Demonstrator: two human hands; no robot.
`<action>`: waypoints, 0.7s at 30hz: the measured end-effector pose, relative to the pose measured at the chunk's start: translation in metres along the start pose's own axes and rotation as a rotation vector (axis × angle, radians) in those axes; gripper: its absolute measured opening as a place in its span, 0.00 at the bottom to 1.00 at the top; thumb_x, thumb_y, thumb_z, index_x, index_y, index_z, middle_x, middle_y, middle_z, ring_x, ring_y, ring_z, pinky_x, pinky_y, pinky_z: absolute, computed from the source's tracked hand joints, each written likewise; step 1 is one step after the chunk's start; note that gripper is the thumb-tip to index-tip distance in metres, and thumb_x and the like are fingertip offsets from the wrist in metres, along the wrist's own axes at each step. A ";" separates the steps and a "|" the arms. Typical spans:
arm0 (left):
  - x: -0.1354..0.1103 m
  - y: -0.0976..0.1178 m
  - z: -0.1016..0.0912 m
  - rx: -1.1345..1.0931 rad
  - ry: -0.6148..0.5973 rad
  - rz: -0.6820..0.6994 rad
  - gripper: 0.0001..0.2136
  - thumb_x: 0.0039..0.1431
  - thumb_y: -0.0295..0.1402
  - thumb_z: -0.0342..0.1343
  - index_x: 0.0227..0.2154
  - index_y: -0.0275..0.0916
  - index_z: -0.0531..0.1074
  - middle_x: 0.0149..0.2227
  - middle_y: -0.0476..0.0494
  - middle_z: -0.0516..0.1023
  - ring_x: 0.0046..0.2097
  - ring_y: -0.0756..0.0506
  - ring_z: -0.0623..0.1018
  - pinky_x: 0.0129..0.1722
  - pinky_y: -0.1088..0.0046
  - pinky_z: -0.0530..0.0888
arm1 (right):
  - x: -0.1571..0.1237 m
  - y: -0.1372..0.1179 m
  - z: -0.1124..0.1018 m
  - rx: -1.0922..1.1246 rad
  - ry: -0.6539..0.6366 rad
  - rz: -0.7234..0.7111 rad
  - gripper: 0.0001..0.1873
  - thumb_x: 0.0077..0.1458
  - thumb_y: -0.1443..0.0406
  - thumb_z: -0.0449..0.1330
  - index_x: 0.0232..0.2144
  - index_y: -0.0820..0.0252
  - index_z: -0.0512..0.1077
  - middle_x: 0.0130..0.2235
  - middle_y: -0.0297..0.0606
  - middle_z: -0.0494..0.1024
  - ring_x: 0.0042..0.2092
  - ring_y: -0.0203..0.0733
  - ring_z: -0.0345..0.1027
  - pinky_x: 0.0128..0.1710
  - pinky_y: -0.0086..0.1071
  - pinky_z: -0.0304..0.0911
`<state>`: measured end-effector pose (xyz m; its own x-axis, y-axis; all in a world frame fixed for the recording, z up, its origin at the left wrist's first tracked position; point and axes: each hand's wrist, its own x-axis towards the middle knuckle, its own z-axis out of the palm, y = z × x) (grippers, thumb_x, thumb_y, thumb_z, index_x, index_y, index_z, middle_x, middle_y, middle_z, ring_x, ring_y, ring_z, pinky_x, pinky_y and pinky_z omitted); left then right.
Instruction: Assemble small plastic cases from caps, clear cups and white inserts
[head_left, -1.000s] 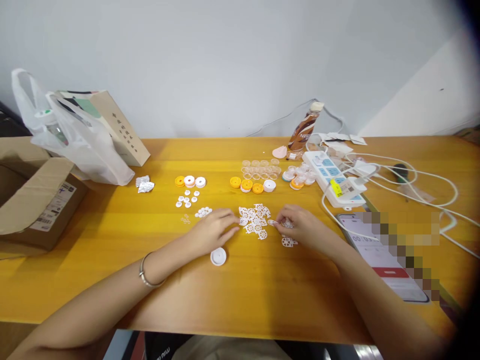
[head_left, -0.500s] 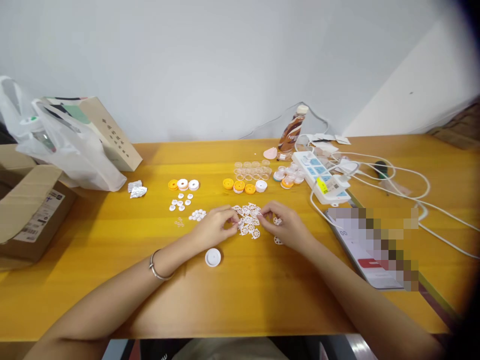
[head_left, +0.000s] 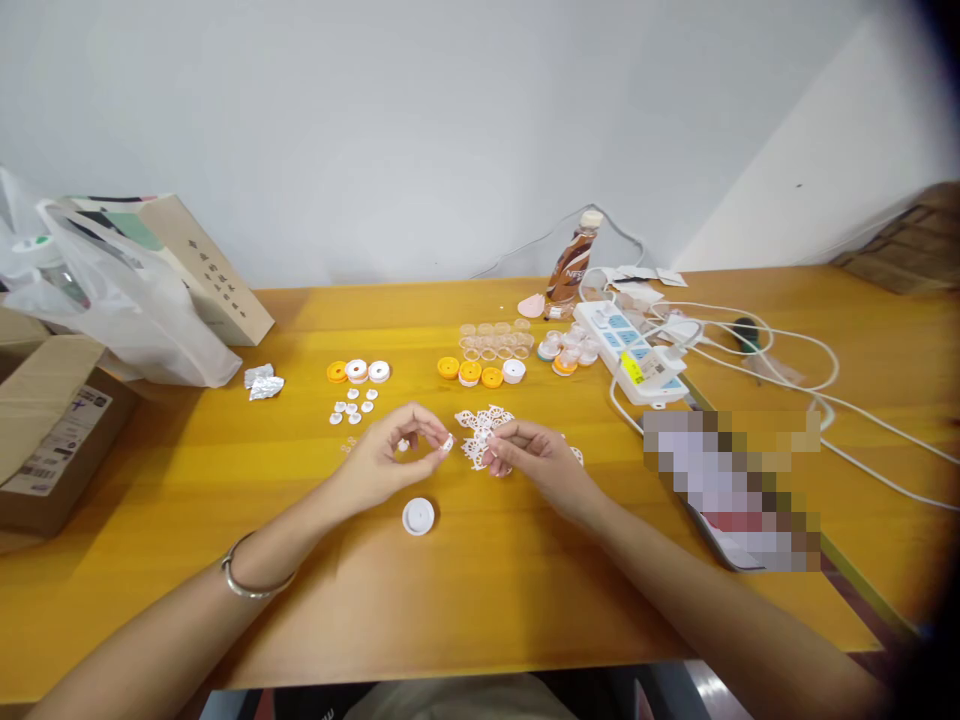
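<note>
Between the thumb and fingertips of my left hand [head_left: 394, 450] is a small white spoked plastic piece [head_left: 448, 443], held just left of the pile. My right hand [head_left: 536, 455] pinches at the right side of the pile of white spoked pieces [head_left: 480, 418]; a bit of white shows at its fingertips, partly hidden by the fingers. A few more such pieces lie behind my right hand. In front of the pile sits a round white plastic cap [head_left: 418, 517]. Small white beads near my left hand are mostly covered by it.
Orange and white rings [head_left: 357, 371], small white discs [head_left: 353, 406], orange and white caps [head_left: 469, 371], clear cups [head_left: 495, 342] and assembled pieces [head_left: 568, 349] stand farther back. A bottle [head_left: 574, 262], power strip [head_left: 630, 352], cables and phone [head_left: 731, 490] are right; a cardboard box [head_left: 64, 450] is left.
My left hand has drawn away from the pile, to the left, with a white spoked piece. My right hand has moved left over the pile's right side. The view has shifted slightly.
</note>
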<state>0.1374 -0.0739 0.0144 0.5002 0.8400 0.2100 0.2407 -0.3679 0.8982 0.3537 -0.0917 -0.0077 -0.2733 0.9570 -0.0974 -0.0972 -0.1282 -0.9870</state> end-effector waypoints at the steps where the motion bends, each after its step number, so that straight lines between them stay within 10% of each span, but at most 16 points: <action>1: -0.003 -0.001 -0.001 -0.043 0.004 0.012 0.10 0.53 0.29 0.56 0.39 0.36 0.66 0.36 0.42 0.75 0.37 0.50 0.74 0.37 0.72 0.70 | -0.001 0.002 0.003 0.048 -0.016 0.042 0.11 0.45 0.57 0.63 0.26 0.60 0.72 0.26 0.34 0.76 0.26 0.31 0.66 0.28 0.27 0.62; 21: -0.011 -0.008 0.017 0.008 -0.025 0.179 0.09 0.54 0.30 0.57 0.39 0.38 0.73 0.40 0.40 0.77 0.43 0.46 0.75 0.46 0.65 0.71 | -0.009 0.012 0.016 0.411 -0.146 0.346 0.08 0.42 0.61 0.67 0.24 0.61 0.76 0.26 0.34 0.76 0.25 0.28 0.66 0.29 0.23 0.64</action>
<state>0.1442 -0.0870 -0.0016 0.5561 0.7507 0.3567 0.1527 -0.5141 0.8440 0.3395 -0.1064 -0.0163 -0.4824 0.7990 -0.3590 -0.3361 -0.5473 -0.7665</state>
